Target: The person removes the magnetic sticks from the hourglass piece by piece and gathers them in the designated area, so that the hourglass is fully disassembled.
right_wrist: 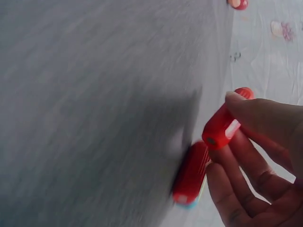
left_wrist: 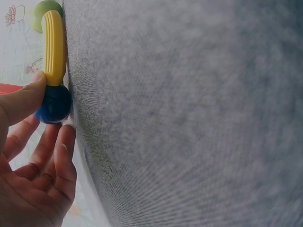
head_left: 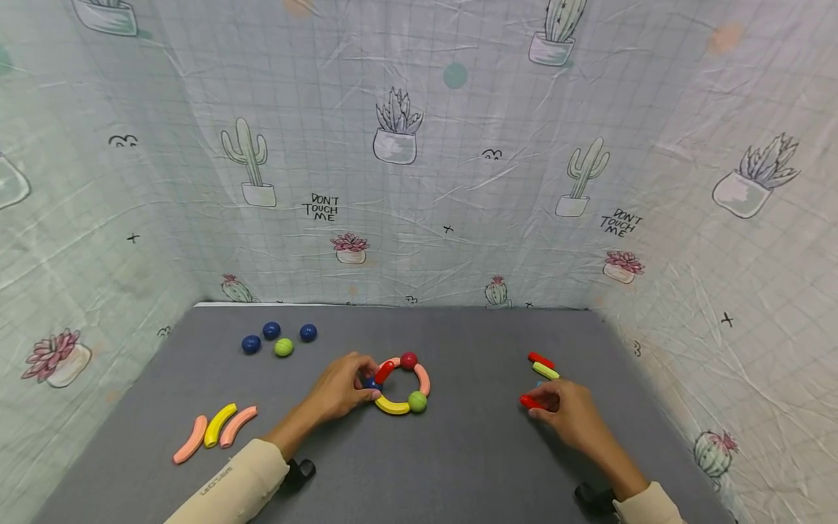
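**Left hand on a blue ball, right hand pinching a red rod**

Far left, on the grey counter: three curved pieces, side by side. Order: pink arc, yellow arc, second pink arc.

Behind these, near the back edge: three dark-blue balls, one green ball among them.

Mid-counter: a ring of arcs and balls. Left hand at its left side, thumb and fingers closed about the blue ball. From that ball, clockwise: pink arc, red ball, pink arc, green ball, yellow arc. An upright red rod juts off the blue ball, away from the counter.

Well to the right: a loose red rod just beside a yellow-green rod; something blue mostly hidden by the right hand. Right hand grasps its rod between thumb and fingers, in front of these.
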A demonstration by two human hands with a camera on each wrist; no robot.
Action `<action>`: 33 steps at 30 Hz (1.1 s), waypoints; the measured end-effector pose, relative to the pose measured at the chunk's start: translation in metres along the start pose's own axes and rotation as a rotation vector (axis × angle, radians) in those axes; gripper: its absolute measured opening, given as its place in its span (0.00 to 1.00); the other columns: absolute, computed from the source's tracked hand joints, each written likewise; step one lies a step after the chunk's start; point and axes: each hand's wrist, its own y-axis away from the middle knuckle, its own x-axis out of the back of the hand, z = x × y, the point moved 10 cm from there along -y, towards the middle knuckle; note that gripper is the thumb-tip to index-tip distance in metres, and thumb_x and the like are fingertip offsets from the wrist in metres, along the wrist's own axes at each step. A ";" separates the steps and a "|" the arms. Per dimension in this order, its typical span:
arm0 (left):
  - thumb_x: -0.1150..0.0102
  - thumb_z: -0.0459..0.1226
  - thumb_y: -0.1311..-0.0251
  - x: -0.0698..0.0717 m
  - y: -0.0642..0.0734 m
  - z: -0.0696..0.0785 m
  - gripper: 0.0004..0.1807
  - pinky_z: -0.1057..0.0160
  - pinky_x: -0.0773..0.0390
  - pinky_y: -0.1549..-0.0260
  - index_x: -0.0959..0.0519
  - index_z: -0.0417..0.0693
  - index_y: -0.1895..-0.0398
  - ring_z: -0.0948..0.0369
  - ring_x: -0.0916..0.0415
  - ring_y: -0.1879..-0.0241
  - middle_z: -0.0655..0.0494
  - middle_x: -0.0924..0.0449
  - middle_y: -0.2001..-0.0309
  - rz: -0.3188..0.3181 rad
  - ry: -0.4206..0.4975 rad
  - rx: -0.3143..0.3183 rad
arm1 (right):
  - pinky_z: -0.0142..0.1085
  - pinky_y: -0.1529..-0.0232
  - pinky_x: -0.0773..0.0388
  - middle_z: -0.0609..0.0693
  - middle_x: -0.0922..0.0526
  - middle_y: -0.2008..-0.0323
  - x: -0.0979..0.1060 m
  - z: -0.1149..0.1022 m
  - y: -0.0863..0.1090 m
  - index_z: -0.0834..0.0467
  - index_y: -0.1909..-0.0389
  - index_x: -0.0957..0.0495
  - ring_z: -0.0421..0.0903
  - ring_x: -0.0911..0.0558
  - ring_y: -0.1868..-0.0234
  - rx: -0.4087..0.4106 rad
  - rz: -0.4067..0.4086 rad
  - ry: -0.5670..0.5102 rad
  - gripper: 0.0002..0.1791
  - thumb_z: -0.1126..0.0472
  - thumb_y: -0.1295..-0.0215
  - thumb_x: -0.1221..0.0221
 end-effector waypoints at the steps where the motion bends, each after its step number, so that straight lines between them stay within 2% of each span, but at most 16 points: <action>1: 0.18 0.39 0.44 0.000 0.000 0.001 0.15 0.66 0.25 0.66 0.14 0.53 0.56 0.63 0.26 0.68 0.57 0.20 0.60 0.003 0.001 -0.003 | 0.30 0.65 0.17 0.47 0.10 0.62 0.002 0.003 0.002 0.54 0.59 0.09 0.37 0.13 0.67 -0.007 -0.003 0.021 0.13 0.65 0.46 0.21; 5: 0.18 0.39 0.44 0.001 0.001 0.001 0.15 0.67 0.26 0.67 0.14 0.53 0.56 0.63 0.26 0.68 0.57 0.20 0.61 0.007 0.000 0.000 | 0.31 0.66 0.18 0.46 0.11 0.63 0.007 0.012 0.009 0.54 0.61 0.09 0.37 0.14 0.68 -0.021 -0.009 0.110 0.13 0.64 0.48 0.20; 9: 0.18 0.39 0.44 0.002 0.001 0.000 0.15 0.66 0.26 0.67 0.14 0.52 0.56 0.62 0.26 0.68 0.57 0.19 0.61 0.005 0.001 0.007 | 0.34 0.66 0.18 0.46 0.10 0.64 0.011 0.017 0.013 0.53 0.62 0.10 0.38 0.14 0.68 -0.038 0.003 0.152 0.14 0.64 0.49 0.19; 14: 0.19 0.39 0.44 0.002 0.002 0.000 0.15 0.66 0.27 0.67 0.14 0.51 0.56 0.62 0.26 0.69 0.56 0.20 0.61 -0.003 0.003 0.006 | 0.37 0.63 0.17 0.45 0.10 0.65 0.016 0.005 0.013 0.53 0.61 0.09 0.42 0.11 0.66 0.001 0.070 0.173 0.14 0.62 0.50 0.18; 19: 0.19 0.39 0.44 0.002 0.001 0.000 0.15 0.66 0.26 0.67 0.14 0.52 0.56 0.62 0.26 0.68 0.57 0.20 0.61 -0.002 -0.005 0.014 | 0.38 0.60 0.14 0.45 0.09 0.61 0.007 -0.024 0.001 0.53 0.59 0.10 0.44 0.09 0.61 0.079 0.119 0.132 0.15 0.63 0.48 0.19; 25: 0.19 0.39 0.44 0.000 0.000 0.001 0.15 0.66 0.26 0.66 0.14 0.52 0.55 0.62 0.26 0.68 0.55 0.19 0.61 -0.011 -0.003 0.014 | 0.40 0.57 0.13 0.45 0.11 0.62 -0.022 -0.067 -0.019 0.54 0.57 0.10 0.45 0.10 0.59 0.160 0.111 0.021 0.15 0.65 0.46 0.20; 29: 0.18 0.39 0.44 0.000 -0.001 0.002 0.16 0.66 0.26 0.66 0.14 0.51 0.55 0.62 0.26 0.68 0.55 0.19 0.61 -0.012 -0.004 0.003 | 0.43 0.55 0.12 0.47 0.11 0.60 -0.041 -0.101 -0.031 0.52 0.56 0.10 0.45 0.10 0.57 0.221 0.080 -0.056 0.15 0.65 0.44 0.21; 33: 0.19 0.39 0.44 0.000 -0.001 0.003 0.16 0.67 0.26 0.66 0.14 0.52 0.55 0.62 0.26 0.68 0.55 0.19 0.60 -0.015 -0.003 0.001 | 0.46 0.52 0.12 0.48 0.10 0.56 -0.062 -0.136 -0.044 0.53 0.52 0.11 0.46 0.10 0.55 0.262 0.016 -0.105 0.16 0.63 0.41 0.23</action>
